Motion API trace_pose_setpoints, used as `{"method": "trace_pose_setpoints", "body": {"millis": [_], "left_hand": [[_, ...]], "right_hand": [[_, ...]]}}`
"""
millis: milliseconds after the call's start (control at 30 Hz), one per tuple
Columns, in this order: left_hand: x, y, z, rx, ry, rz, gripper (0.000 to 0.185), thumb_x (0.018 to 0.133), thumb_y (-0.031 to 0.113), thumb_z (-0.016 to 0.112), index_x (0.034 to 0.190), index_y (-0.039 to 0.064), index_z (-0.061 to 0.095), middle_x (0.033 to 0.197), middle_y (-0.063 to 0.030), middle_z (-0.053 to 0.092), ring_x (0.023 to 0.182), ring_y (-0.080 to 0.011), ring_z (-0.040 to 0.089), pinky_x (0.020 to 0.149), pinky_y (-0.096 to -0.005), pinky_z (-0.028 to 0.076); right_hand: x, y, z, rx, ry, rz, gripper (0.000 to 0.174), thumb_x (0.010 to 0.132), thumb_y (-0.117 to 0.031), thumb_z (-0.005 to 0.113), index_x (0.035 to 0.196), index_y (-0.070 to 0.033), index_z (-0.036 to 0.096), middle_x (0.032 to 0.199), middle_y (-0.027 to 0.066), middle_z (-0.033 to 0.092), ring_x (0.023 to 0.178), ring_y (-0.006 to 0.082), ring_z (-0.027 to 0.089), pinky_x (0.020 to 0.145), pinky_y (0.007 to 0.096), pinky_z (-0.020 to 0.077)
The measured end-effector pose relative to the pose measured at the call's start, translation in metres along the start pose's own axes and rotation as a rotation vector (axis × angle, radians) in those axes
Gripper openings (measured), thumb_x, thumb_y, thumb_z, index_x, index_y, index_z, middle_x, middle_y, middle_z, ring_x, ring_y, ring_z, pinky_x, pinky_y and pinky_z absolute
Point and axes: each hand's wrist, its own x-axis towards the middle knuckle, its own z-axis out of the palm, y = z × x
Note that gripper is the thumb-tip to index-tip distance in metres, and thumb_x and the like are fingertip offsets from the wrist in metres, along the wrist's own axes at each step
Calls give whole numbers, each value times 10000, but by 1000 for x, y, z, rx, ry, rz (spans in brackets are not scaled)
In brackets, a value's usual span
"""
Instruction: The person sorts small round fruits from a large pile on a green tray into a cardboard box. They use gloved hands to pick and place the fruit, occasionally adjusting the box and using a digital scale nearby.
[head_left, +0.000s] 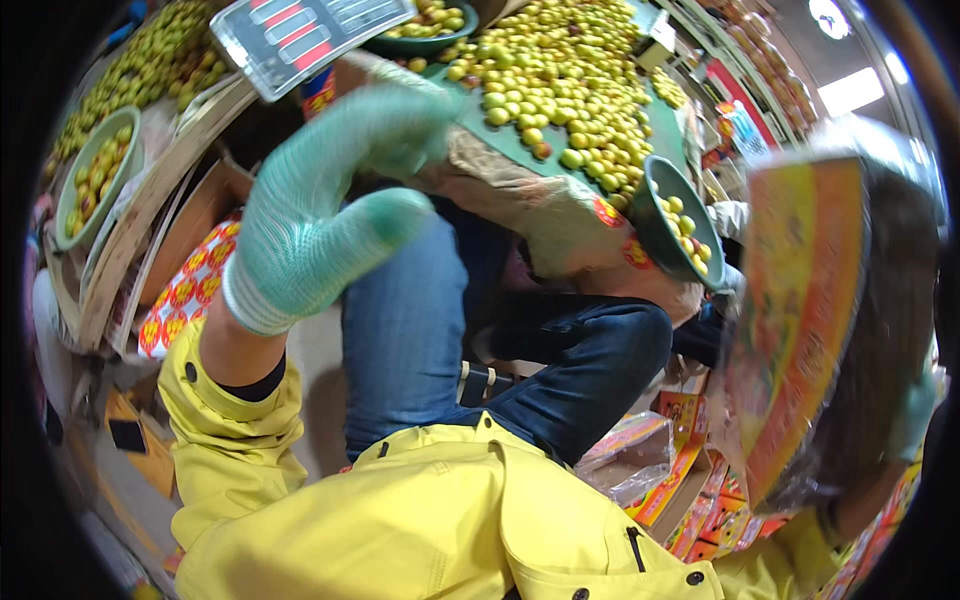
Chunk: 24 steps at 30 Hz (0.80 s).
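Observation:
My left hand, in a green knitted glove with a striped white cuff, is raised in front of my knee. Its thumb stands apart from the blurred fingers, and nothing shows between them. Just beyond those fingers is a digital scale with red display strips. At the far right my right hand, also gloved, is partly hidden and grips a printed orange and yellow carton with clear plastic about it. The carton is tilted, raised off the floor and blurred. Green-yellow jujube-like fruit covers the sorting surface ahead.
A green bowl of fruit tilts at the surface's right edge; another bowl stands at left beside a wooden rail. Printed cartons and clear plastic packaging lie low at right. A sticker sheet hangs at left.

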Motion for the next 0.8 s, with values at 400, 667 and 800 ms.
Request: {"method": "trace_pose_setpoints", "body": {"millis": [400,667,800], "left_hand": [[9,37,23,1073,150,480,1165,637,172,875,1564,17,187,1566,-221,330,1401,-365,395,1144,-457,343],[-81,-43,-51,513,-40,-650,614,874,77,700,1446,43,476,1352,-140,608,1180,-235,612,1045,-355,465],[-78,-106,-90,905,-708,-850,445,832,290,717,1209,63,654,1165,-188,691,1053,-356,661,929,-389,515]], "right_hand": [[24,-225,178,416,-467,-310,182,827,-178,711,797,0,693,595,89,600,558,134,541,564,323,465],[-18,-310,335,283,-767,-536,209,857,-264,662,910,-72,726,853,189,703,797,388,678,758,441,555],[-54,-344,416,323,-985,-507,238,805,-108,613,1002,-102,747,1028,200,717,989,379,691,853,457,558]]}}
